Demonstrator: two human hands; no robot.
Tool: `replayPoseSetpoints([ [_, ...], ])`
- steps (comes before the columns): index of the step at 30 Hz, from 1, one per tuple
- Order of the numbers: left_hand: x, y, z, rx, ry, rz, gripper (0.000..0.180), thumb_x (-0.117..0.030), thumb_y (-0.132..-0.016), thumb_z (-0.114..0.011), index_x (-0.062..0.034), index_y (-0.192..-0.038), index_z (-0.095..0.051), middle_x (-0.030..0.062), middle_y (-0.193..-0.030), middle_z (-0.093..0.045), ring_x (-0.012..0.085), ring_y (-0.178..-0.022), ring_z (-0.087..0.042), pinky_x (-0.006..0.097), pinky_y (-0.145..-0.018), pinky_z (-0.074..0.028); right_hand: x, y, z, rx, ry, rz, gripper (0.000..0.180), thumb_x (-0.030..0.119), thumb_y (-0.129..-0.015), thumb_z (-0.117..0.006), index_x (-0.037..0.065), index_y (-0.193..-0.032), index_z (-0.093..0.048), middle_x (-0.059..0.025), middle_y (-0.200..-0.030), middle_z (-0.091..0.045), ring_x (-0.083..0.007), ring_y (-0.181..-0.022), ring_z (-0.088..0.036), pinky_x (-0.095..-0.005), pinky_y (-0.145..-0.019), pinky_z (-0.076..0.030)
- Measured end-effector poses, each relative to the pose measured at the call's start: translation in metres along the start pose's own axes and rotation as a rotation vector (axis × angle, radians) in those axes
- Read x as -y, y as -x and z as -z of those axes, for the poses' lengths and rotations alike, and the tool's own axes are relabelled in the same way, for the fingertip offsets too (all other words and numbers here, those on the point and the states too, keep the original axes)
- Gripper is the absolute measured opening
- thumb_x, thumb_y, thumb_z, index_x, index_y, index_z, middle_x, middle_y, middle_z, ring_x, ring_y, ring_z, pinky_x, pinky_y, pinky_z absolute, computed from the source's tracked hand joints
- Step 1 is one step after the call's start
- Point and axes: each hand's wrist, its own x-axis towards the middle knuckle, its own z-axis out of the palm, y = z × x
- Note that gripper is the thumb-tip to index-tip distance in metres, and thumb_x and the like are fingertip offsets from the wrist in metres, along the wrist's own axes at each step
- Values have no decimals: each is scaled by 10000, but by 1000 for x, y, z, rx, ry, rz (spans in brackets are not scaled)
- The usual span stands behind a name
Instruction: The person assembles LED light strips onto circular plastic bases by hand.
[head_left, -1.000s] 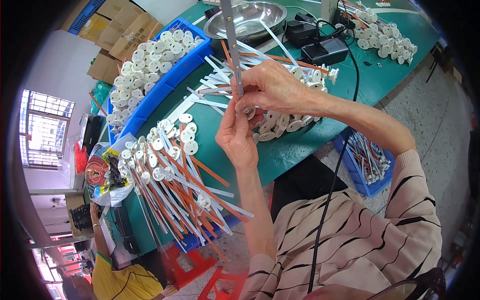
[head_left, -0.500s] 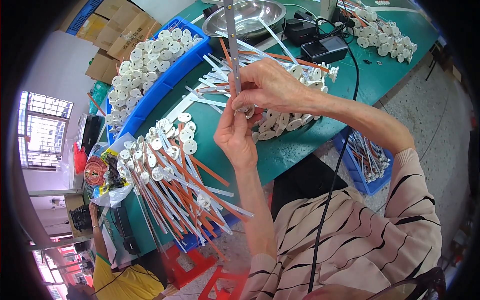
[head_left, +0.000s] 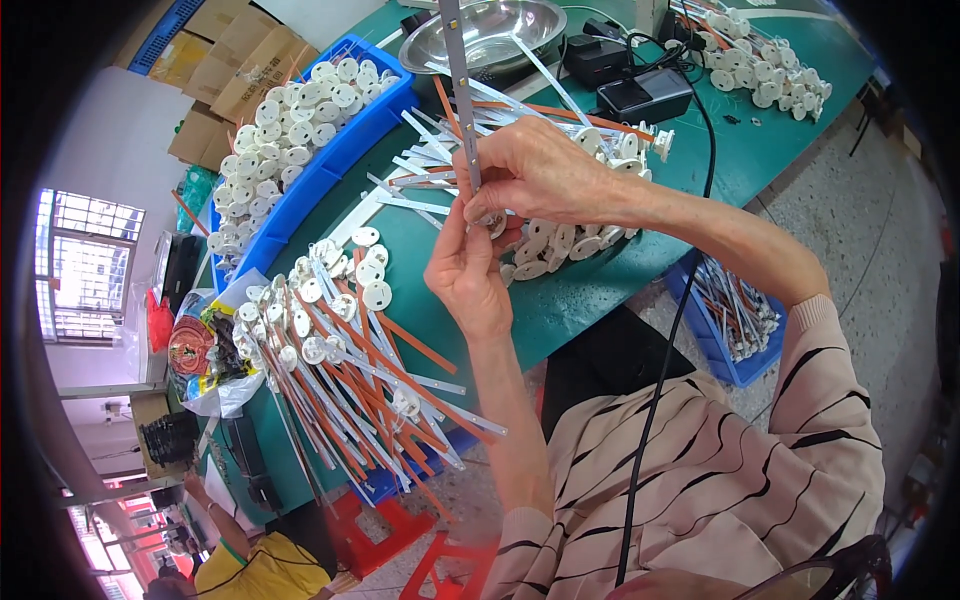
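Note:
My left hand (head_left: pixel 474 280) and my right hand (head_left: pixel 540 172) meet above the green table, fingers closed around the lower end of one LED strip (head_left: pixel 458 80). The strip stands nearly upright, with small square LEDs along its pale face. My left fingers hold the small round part (head_left: pixel 493 222) at its bottom end, mostly hidden by the fingers. From above, my right thumb and fingers pinch the strip close to that part. Behind and below my hands lies a heap of strips with white round discs (head_left: pixel 545 245).
Another pile of orange and silver strips (head_left: pixel 375 400) with discs lies front left. A blue bin (head_left: pixel 330 180) of white discs stands behind it. A steel bowl (head_left: pixel 480 50), black power adapters (head_left: pixel 645 97) and a hanging black cable (head_left: pixel 668 370) are nearby. A co-worker in yellow (head_left: pixel 260 570) is at lower left.
Both my hands keep nearly the same grip on the strip, with the whole view shifted slightly. The co-worker's arm at lower left has drawn lower.

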Motion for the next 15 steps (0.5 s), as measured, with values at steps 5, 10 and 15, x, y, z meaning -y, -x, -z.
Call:
replayPoseSetpoints([
  [5,-1,1,-2,-6,1,-10,278,-53,-888,-530,70,-1137,-537,144,-1018,-607,209,-823,-625,313,-701,-542,1,-1,1,21,18,0,123,103,-688,-694,30,-736,-607,-85,-640,-625,-201,-597,-618,-309,-556,-449],
  [10,-1,1,-1,-45,-60,-36,309,-87,-879,-562,72,-1142,-537,135,-991,-617,197,-777,-626,294,-672,-535,1,-1,-5,-18,20,46,125,76,-675,-694,29,-723,-589,-89,-625,-622,-207,-585,-618,-312,-541,-443],
  [15,-2,1,1,-57,-36,-40,320,-87,-873,-572,72,-1148,-534,135,-994,-618,197,-793,-628,295,-684,-540,6,-7,-3,48,23,34,126,64,-669,-692,21,-731,-590,-99,-600,-610,-222,-556,-607,-320,-512,-432],
])
